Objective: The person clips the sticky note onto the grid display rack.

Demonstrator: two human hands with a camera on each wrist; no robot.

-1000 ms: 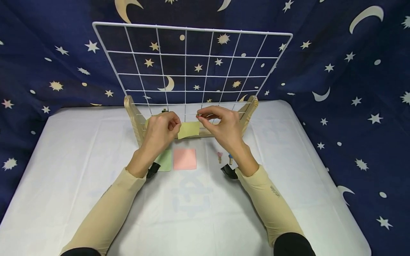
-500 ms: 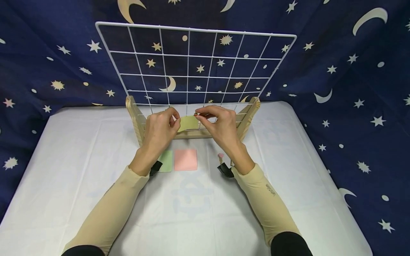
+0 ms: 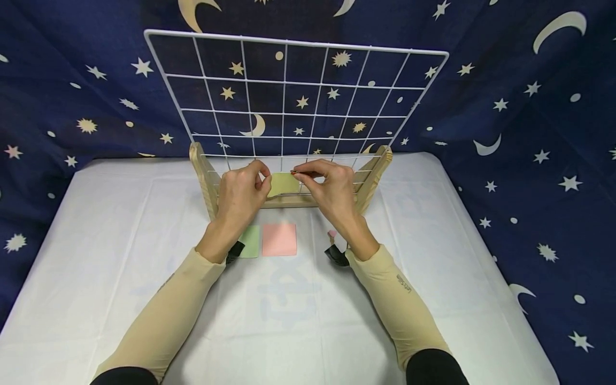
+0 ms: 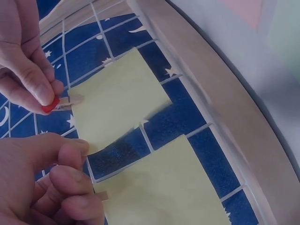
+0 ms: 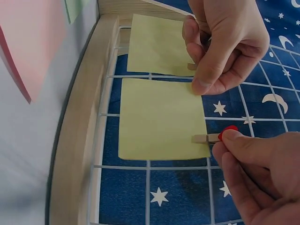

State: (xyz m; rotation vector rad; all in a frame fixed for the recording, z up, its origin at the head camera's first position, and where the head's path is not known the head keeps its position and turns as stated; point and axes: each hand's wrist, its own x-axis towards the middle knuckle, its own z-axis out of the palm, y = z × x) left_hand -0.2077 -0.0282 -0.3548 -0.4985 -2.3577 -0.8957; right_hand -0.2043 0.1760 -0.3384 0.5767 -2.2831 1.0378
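A yellow sticky note (image 3: 285, 183) lies against the lower part of a white wire grid (image 3: 284, 82). My left hand (image 3: 240, 195) pinches the note's upper left corner between thumb and forefinger. At its other upper corner my right hand (image 3: 335, 188) pinches a small wooden clothespin (image 5: 201, 138) by its red-topped end. In the right wrist view the clothespin's jaws overlap the note's edge. A second yellow note (image 4: 164, 192) hangs beside the first, with the wooden tip of another clothespin (image 4: 104, 195) showing at its top edge, mostly behind my left fingers.
A wooden base (image 3: 293, 201) with two uprights holds the grid. On the white tablecloth (image 3: 289, 321) lie a pink sticky pad (image 3: 279, 239), a partly covered green one (image 3: 249, 241) and a pink heart clothespin (image 3: 332, 235). A star-patterned cloth (image 3: 520, 160) hangs behind.
The note has risen and now sits flatter against the grid. My right hand has shifted slightly left, bringing the clothespin onto the note's top edge; my left hand moved little.
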